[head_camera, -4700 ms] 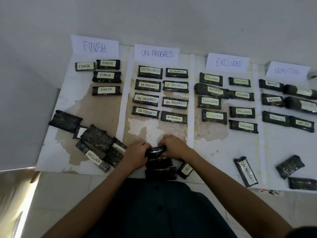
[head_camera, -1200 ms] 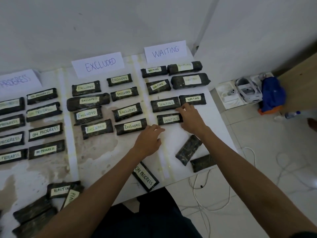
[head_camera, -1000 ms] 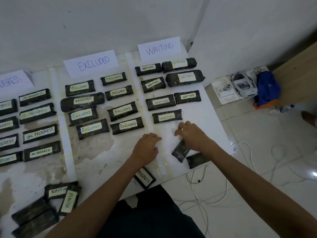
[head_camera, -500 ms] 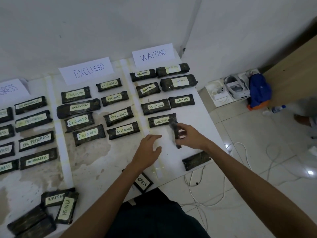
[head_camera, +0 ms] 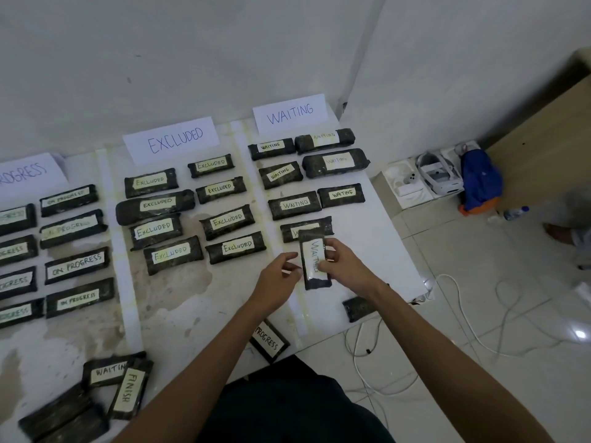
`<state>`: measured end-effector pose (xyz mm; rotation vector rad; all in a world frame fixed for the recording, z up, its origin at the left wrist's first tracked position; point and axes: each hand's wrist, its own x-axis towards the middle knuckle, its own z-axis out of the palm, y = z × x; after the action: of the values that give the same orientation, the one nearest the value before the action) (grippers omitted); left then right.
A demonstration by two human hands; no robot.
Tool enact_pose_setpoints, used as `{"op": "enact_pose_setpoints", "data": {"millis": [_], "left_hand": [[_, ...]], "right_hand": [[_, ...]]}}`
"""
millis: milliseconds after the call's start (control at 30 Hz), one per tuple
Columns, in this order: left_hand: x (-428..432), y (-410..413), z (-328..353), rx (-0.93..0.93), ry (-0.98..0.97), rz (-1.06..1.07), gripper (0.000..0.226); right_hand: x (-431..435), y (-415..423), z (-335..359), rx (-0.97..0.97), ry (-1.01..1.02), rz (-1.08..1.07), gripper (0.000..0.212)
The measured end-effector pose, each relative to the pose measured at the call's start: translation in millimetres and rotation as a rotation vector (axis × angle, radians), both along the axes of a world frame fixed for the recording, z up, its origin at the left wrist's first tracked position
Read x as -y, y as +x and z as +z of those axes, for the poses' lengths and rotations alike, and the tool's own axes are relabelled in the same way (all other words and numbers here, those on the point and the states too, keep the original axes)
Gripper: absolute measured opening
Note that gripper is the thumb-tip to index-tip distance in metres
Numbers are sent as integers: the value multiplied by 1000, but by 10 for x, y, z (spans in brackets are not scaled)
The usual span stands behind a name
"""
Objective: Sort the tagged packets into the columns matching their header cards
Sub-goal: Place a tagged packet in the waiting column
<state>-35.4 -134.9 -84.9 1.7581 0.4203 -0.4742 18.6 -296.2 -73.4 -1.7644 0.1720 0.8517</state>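
My right hand (head_camera: 343, 266) grips a dark packet tagged WAITING (head_camera: 314, 260), held upright with its tag facing me, just above the table in the WAITING column. My left hand (head_camera: 279, 279) hovers beside the packet's left edge with fingers loosely spread, holding nothing. Behind the packet lies a WAITING packet (head_camera: 305, 229), partly hidden. The WAITING header card (head_camera: 289, 113) stands at the back, with several tagged packets under it. The EXCLUDED header card (head_camera: 172, 140) heads the column to the left. An untagged-side packet (head_camera: 359, 308) lies near the table's front right corner.
An ON PROGRESS packet (head_camera: 269, 342) lies at the front edge under my left forearm. A WAITING packet (head_camera: 107, 372) and a FINISH packet (head_camera: 129, 391) lie in a pile at the front left. Cables (head_camera: 454, 318), white boxes (head_camera: 425, 180) and a blue bag (head_camera: 479, 180) sit on the floor to the right.
My right hand picked up the loose packet near the front right, lifted it and turned it so the WAITING tag faces up. My left hand rose toward it.
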Motion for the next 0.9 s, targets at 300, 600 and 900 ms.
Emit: {"op": "enact_pose_setpoints", "data": {"millis": [300, 600, 900], "left_hand": [[-187, -56, 24, -69, -228, 273, 20], [93, 250, 29, -8, -102, 116, 24], [480, 676, -208, 205, 228, -263, 32]], "right_hand": [[-198, -112, 1, 448, -266, 382, 64], [150, 325, -13, 843, -801, 585, 61], [763, 1233, -278, 723, -1051, 695, 56]]}}
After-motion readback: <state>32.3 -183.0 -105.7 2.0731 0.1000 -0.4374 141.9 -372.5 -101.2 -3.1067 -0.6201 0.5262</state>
